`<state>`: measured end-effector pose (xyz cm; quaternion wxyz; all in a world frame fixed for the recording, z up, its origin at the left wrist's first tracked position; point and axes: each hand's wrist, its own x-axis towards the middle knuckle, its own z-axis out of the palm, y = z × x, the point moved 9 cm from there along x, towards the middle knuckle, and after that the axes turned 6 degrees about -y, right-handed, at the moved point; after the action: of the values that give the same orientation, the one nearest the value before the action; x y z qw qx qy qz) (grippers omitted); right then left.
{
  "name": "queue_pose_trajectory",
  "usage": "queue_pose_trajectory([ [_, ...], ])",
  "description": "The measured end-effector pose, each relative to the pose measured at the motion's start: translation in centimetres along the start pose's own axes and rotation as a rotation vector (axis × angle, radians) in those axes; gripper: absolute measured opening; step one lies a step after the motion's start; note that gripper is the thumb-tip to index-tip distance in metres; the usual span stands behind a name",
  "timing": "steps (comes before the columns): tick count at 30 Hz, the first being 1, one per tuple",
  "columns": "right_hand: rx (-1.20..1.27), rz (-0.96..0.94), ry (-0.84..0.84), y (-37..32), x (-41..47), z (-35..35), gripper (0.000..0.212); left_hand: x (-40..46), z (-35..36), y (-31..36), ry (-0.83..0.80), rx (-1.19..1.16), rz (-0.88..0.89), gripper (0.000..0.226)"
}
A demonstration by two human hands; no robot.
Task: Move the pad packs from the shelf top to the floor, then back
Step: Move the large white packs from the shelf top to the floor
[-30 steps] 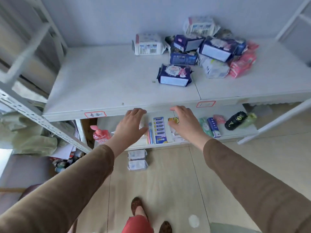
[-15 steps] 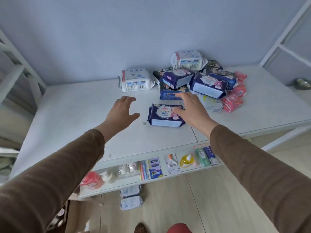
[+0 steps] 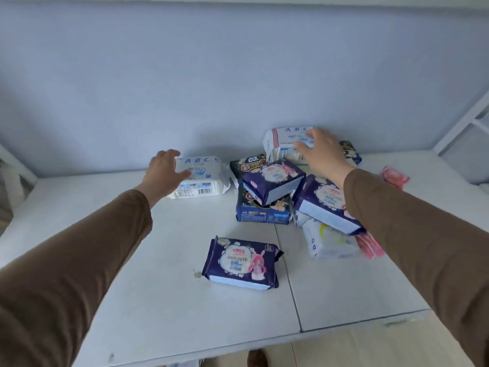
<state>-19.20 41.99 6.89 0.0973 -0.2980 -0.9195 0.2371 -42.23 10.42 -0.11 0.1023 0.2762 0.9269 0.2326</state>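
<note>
Since half a second ago both hands have passed the near purple pack [image 3: 242, 260] and reached the back of the shelf top [image 3: 148, 295]. The left hand [image 3: 165, 172] lies with fingers spread over the left end of the left white pack [image 3: 199, 178], not yet curled round it. The right hand [image 3: 321, 152] is cupped loosely over the upper white pack [image 3: 284, 140], which tops the heap by the wall. Judgement: a two-pack pickup is starting and no grip is closed. Both white packs lie flat, long axes left-right along the wall, lettering facing up.
</note>
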Motion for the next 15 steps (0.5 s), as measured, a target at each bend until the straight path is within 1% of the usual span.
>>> queue_pose_trajectory([
  [2,-0.012,0.043,0.007,2.0,2.9,-0.2,0.054,1.8,0.4,-1.1,0.003,-0.001,-0.074,0.069],
  [5,-0.033,0.139,-0.009,4.9,6.7,-0.3,0.056,3.4,1.1,-2.5,-0.036,-0.033,-0.162,0.079],
  [7,0.041,0.221,-0.048,6.9,8.5,0.3,0.061,4.2,1.5,-3.1,-0.061,-0.076,-0.187,0.085],
  [8,0.115,0.263,-0.088,7.8,9.2,0.9,0.067,4.6,1.7,-3.3,-0.076,-0.099,-0.182,0.088],
  [11,0.298,0.374,-0.226,9.5,10.2,2.5,0.1,5.9,1.9,-3.1,-0.166,-0.09,-0.114,0.099],
  [13,0.401,0.439,-0.304,10.5,10.7,3.1,0.114,6.2,2.1,-2.8,-0.273,-0.002,-0.07,0.109],
  [15,0.436,0.439,-0.425,10.8,10.8,3.8,0.119,6.0,2.4,-2.3,-0.367,0.145,-0.037,0.12],
])
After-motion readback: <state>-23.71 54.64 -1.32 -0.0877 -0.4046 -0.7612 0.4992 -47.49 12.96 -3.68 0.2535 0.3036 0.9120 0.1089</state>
